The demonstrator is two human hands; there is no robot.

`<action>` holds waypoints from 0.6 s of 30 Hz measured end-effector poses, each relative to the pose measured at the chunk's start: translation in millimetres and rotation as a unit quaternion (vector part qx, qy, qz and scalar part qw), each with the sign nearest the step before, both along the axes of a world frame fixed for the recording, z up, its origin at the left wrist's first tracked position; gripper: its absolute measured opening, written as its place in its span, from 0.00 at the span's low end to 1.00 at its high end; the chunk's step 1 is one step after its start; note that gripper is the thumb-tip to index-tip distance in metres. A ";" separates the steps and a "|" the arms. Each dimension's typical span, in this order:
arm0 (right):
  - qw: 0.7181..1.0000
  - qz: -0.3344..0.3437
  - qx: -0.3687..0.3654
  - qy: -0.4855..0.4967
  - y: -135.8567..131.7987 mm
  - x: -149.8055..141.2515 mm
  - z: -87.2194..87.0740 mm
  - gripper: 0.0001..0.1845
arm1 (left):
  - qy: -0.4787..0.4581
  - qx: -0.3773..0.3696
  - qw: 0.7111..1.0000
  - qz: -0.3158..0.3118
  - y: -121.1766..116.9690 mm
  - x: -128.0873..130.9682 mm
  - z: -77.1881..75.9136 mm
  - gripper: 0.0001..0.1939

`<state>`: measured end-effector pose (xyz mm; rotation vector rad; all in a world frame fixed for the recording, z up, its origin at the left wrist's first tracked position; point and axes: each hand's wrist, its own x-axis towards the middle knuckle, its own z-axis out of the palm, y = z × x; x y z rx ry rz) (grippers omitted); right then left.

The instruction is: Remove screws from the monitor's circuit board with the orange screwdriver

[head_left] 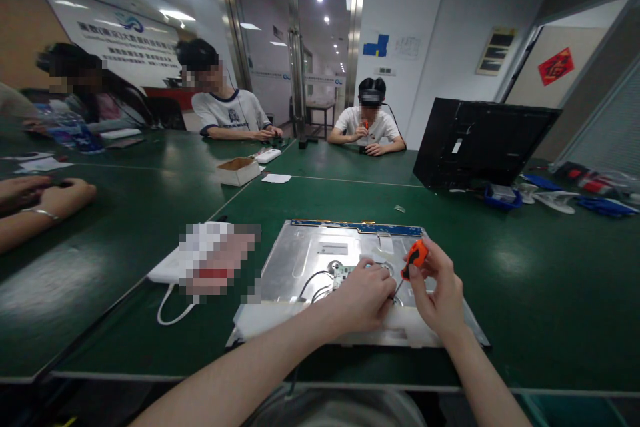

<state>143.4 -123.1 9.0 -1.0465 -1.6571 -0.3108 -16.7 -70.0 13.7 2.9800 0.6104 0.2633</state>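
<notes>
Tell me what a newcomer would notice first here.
Probably the orange-and-black screwdriver in the bare right hand, slanting down toward the flat silvery metal panel on the green tabletop. Next, the large black rectangular screen-like casing standing farther back at the right.

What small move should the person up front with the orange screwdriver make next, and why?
Perhaps tip the screwdriver a little more upright before turning it: the right hand holds it slanted, its end down by the metal panel, close beside the left hand. Whether the tip sits in a screw is too small to tell.
</notes>
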 end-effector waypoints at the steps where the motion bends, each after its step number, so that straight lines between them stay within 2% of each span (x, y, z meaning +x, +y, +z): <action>1: 1.000 -0.006 0.006 0.000 0.4 -0.1 -0.1 0.22 | 0.001 0.000 1.000 0.000 0.2 0.0 0.0 0.01; 6: 0.998 -0.048 0.043 0.000 2.8 -0.6 -1.8 0.22 | -0.005 -0.011 1.000 0.000 1.1 -0.3 -0.9 0.01; 10: 0.997 -0.050 0.050 -0.015 2.6 -0.7 -1.2 0.23 | -0.005 -0.018 1.000 -0.002 2.0 -0.4 -1.4 0.02; 13: 0.998 -0.040 0.035 -0.017 0.6 -0.3 0.4 0.25 | -0.004 -0.018 1.000 -0.003 1.8 -0.3 -1.1 0.01; 18: 1.000 0.016 -0.010 0.005 -2.4 0.3 1.8 0.26 | -0.002 -0.007 1.000 0.003 0.1 -0.2 -0.1 0.01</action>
